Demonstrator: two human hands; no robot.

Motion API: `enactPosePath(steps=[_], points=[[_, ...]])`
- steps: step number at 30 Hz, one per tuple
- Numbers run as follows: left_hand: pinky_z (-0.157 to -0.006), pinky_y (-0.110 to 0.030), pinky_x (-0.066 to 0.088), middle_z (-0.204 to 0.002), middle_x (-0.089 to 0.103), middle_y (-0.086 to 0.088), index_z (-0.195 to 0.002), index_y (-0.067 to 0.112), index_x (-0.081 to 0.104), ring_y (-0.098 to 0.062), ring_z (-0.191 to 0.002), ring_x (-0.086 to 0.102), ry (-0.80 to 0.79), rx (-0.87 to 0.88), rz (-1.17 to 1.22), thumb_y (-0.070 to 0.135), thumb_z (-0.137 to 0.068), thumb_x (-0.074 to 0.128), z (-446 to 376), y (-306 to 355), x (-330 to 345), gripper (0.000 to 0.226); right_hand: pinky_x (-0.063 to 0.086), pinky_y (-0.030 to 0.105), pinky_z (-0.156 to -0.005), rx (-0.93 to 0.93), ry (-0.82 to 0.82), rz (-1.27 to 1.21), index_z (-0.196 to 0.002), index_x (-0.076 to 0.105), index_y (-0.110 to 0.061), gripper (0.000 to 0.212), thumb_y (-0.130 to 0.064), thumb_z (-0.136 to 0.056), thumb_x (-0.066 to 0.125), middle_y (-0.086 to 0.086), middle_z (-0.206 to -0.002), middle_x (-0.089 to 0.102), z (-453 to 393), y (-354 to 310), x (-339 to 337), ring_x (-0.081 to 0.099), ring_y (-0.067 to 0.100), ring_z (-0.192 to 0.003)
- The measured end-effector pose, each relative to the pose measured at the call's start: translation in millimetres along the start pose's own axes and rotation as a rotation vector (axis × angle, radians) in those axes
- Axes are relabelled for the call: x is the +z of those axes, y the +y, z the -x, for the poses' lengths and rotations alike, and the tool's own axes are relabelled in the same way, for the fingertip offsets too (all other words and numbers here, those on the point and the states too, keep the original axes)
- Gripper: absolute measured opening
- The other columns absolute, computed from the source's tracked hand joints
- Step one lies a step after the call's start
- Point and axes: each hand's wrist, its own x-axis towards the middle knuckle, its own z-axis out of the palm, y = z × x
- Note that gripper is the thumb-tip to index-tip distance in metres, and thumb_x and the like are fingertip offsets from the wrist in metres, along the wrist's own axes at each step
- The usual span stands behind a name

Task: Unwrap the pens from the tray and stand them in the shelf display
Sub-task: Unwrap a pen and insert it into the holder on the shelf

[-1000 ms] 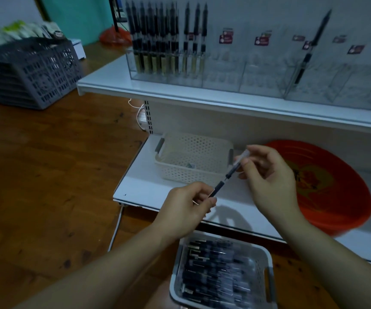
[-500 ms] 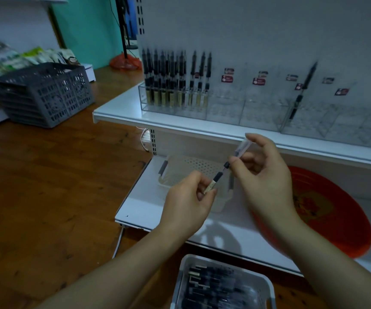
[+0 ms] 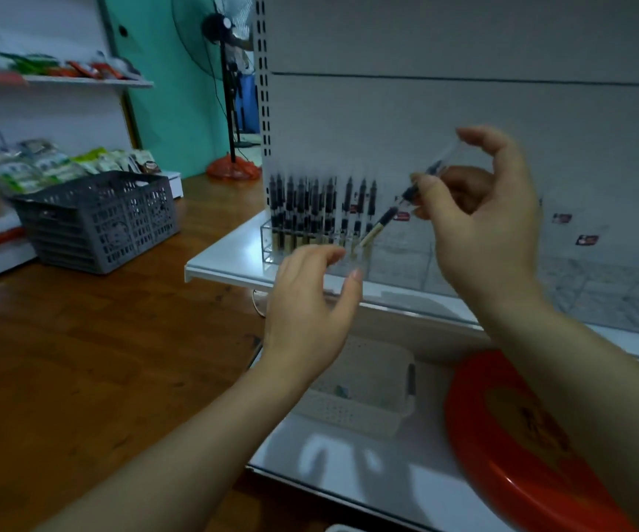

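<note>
- Looking right of the frame's centre, we see the right hand (image 3: 487,224) raised in front of the upper shelf (image 3: 229,259), its grip closed on a pen (image 3: 406,201) pinched between thumb and fingers near the upper end.
- The pen slants down toward the left, its pale lower tip just above the clear display rack (image 3: 387,259); blur keeps us from telling whether it touches the rack.
- At the pen's upper end we make out something clear and faint by the forefinger, too blurred to name.
- The left hand (image 3: 310,305) hovers at centre frame, below and left of the pen, fingers loosely spread with the grip apart and holding nothing.
- At the rack's left end, a row of dark pens (image 3: 310,209) stands upright in its compartments; the compartments to the right look clear and bare.
- In the lower middle of the frame, a white perforated basket (image 3: 364,393) sits on the lower shelf (image 3: 348,466), beside a red round tray (image 3: 502,447) at lower right.
- Only a sliver of a pale tray edge (image 3: 343,527) shows at the bottom of the frame.
- On the wooden counter (image 3: 80,359) at the left, a grey slotted crate (image 3: 99,220) stands, with packaged goods (image 3: 41,163) on shelves behind it.
- A standing fan (image 3: 229,90) on a red base stands at upper centre.
</note>
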Motion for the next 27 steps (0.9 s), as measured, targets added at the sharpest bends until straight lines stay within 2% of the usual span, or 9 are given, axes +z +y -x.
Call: enactPosePath(steps=[5,7,9,11,16,20,27], points=[[-0.102,-0.035,0.04,-0.129,0.056,-0.002,-0.131,0.014,0.059,-0.018,-0.124,0.046,0.02,-0.009,-0.205,0.038,-0.094,0.052,-33,-9,-4,0.045,0.06,0.036,-0.08,-0.069,0.0,0.066,-0.133,0.051,-0.023,0.038,-0.02,-0.097,0.065,-0.005,-0.086,0.07,-37,-4,28,0.07,0.008,-0.082],[-0.105,-0.041,0.042,-0.133,0.055,-0.004,-0.134,0.013,0.057,-0.022,-0.127,0.045,0.011,-0.027,-0.258,0.037,-0.094,0.054,-36,-13,-4,0.046,0.058,0.024,-0.078,-0.081,-0.036,0.107,-0.134,0.052,-0.022,0.038,-0.018,-0.098,0.064,-0.009,-0.085,0.069,-43,1,37,0.068,0.002,-0.081],[-0.106,-0.044,0.041,-0.136,0.054,-0.005,-0.136,0.013,0.056,-0.023,-0.129,0.044,-0.001,-0.051,-0.29,0.035,-0.095,0.057,-36,-17,-2,0.046,0.05,0.007,-0.071,-0.087,-0.071,0.148,-0.134,0.052,-0.021,0.038,-0.016,-0.098,0.063,-0.013,-0.084,0.066,-45,7,45,0.064,-0.006,-0.078],[-0.105,-0.044,0.04,-0.136,0.054,-0.006,-0.136,0.013,0.056,-0.024,-0.13,0.044,-0.005,-0.062,-0.315,0.034,-0.095,0.059,-36,-20,-1,0.046,0.044,0.002,-0.066,-0.083,-0.111,0.19,-0.134,0.052,-0.022,0.038,-0.016,-0.098,0.063,-0.012,-0.084,0.066,-45,12,51,0.062,-0.01,-0.076],[-0.098,-0.045,0.042,-0.129,0.056,-0.006,-0.126,0.011,0.062,-0.026,-0.125,0.046,0.0,-0.008,-0.4,0.031,-0.091,0.062,-36,-26,3,0.04,0.048,0.012,-0.066,-0.07,-0.245,0.303,-0.135,0.052,-0.026,0.038,-0.017,-0.099,0.061,-0.009,-0.084,0.065,-45,18,60,0.063,0.001,-0.078],[-0.092,-0.045,0.045,-0.123,0.058,-0.008,-0.116,0.011,0.065,-0.029,-0.121,0.048,0.03,0.006,-0.41,0.032,-0.086,0.063,-37,-30,7,0.036,0.057,0.033,-0.073,-0.076,-0.325,0.371,-0.134,0.051,-0.028,0.038,-0.018,-0.099,0.06,-0.004,-0.086,0.069,-44,23,65,0.066,0.012,-0.077],[-0.09,-0.044,0.046,-0.124,0.058,-0.007,-0.117,0.011,0.065,-0.028,-0.12,0.049,0.049,0.011,-0.394,0.031,-0.085,0.067,-37,-35,8,0.038,0.056,0.035,-0.07,-0.048,-0.331,0.398,-0.135,0.052,-0.028,0.038,-0.017,-0.099,0.06,-0.001,-0.084,0.069,-36,32,69,0.066,0.014,-0.075]])
